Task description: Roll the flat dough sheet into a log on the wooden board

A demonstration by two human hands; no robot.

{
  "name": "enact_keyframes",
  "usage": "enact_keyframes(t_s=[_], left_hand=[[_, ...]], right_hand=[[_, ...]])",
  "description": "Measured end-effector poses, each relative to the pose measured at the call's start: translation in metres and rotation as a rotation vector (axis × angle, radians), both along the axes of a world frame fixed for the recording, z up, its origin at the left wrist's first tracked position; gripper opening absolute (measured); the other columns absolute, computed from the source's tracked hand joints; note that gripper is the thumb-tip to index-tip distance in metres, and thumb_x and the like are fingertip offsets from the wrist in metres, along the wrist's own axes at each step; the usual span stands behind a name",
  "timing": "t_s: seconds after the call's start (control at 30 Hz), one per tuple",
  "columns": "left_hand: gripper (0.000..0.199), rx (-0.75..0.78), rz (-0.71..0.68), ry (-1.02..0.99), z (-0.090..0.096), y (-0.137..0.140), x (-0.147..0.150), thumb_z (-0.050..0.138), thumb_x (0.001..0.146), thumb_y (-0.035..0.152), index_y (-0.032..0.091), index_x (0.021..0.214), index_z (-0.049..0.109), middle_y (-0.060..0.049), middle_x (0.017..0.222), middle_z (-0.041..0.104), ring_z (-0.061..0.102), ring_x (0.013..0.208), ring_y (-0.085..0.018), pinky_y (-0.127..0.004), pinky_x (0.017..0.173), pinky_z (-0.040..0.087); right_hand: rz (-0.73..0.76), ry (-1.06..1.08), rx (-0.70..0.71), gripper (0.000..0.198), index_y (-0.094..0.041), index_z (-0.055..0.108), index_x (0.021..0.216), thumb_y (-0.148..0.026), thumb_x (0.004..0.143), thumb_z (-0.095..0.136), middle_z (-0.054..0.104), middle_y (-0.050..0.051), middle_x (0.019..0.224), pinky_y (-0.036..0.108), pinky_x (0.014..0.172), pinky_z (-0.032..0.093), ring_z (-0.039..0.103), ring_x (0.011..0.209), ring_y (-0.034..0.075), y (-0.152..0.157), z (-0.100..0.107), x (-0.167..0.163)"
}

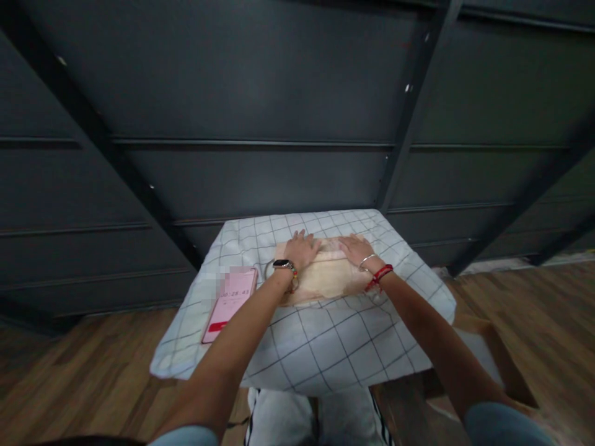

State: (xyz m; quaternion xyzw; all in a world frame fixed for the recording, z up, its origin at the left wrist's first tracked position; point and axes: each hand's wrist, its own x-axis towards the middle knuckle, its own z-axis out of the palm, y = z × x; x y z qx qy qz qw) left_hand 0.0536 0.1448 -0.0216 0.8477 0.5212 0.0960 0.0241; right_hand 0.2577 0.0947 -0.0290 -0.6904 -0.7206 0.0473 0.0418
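Observation:
A beige, flat, folded piece that looks like cloth [328, 277] lies across the middle of the small table. My left hand [302, 249] rests flat on its far left part, fingers spread and pointing away from me. On the far right part lies my right hand [356, 249], palm down with the fingers stretched out. Between the hands a paler, slightly shiny strip shows near the far edge; I cannot make out whether it is plastic. What is under the palms is hidden.
A checked white cloth [325, 347] covers the table. Left of the hands lies a phone [235, 297] with a lit pink screen. An open cardboard box [504, 359] stands on the wooden floor at the right. A dark panelled wall [260, 93] rises behind the table.

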Motion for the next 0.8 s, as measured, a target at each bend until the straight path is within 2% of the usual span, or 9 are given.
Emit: enact_keyframes(t_s=[0.17, 0.3, 0.43, 0.67, 0.8], left_hand=[[0.056, -0.061, 0.067, -0.031, 0.006, 0.017, 0.002, 0.020, 0.095, 0.051, 0.018, 0.132, 0.046, -0.013, 0.139, 0.045, 0.036, 0.131, -0.026, -0.039, 0.099, 0.038], [0.050, -0.062, 0.145, -0.048, 0.008, 0.027, 0.002, 0.023, 0.095, 0.048, 0.020, 0.126, 0.051, -0.011, 0.136, 0.048, 0.040, 0.127, -0.024, -0.038, 0.096, 0.040], [0.048, -0.004, 0.190, -0.049, 0.010, 0.036, 0.005, 0.025, 0.096, 0.044, 0.016, 0.119, 0.057, -0.013, 0.128, 0.054, 0.048, 0.119, -0.026, -0.038, 0.091, 0.043], [0.044, 0.120, 0.231, -0.011, 0.010, 0.052, 0.009, 0.028, 0.095, 0.038, 0.014, 0.112, 0.061, -0.014, 0.124, 0.055, 0.047, 0.119, -0.026, -0.037, 0.092, 0.041], [0.044, 0.110, 0.257, -0.008, 0.005, 0.061, 0.008, 0.027, 0.095, 0.038, 0.014, 0.110, 0.062, -0.014, 0.118, 0.058, 0.050, 0.115, -0.026, -0.036, 0.089, 0.042]], right_hand=[[-0.025, 0.003, -0.023, 0.052, -0.025, 0.037, 0.143, -0.041, 0.097, 0.018, 0.037, 0.000, 0.148, 0.048, 0.107, 0.025, 0.026, 0.137, 0.025, 0.023, -0.001, 0.001], [-0.018, 0.003, 0.054, 0.051, -0.022, 0.041, 0.140, -0.039, 0.097, 0.021, 0.043, 0.004, 0.144, 0.042, 0.104, 0.032, 0.032, 0.134, 0.024, 0.037, 0.000, 0.000], [-0.033, -0.013, 0.108, 0.047, -0.021, 0.046, 0.134, -0.038, 0.097, 0.024, 0.053, 0.007, 0.134, 0.036, 0.100, 0.037, 0.039, 0.129, 0.022, 0.050, 0.000, -0.001], [-0.049, -0.063, 0.028, 0.046, -0.019, 0.047, 0.131, -0.037, 0.098, 0.020, 0.059, 0.013, 0.123, 0.037, 0.089, 0.044, 0.054, 0.113, 0.023, 0.073, 0.003, -0.003], [0.016, -0.098, 0.020, 0.042, -0.017, 0.050, 0.127, -0.032, 0.098, 0.024, 0.059, 0.014, 0.121, 0.035, 0.089, 0.043, 0.054, 0.111, 0.022, 0.077, 0.007, -0.005]])
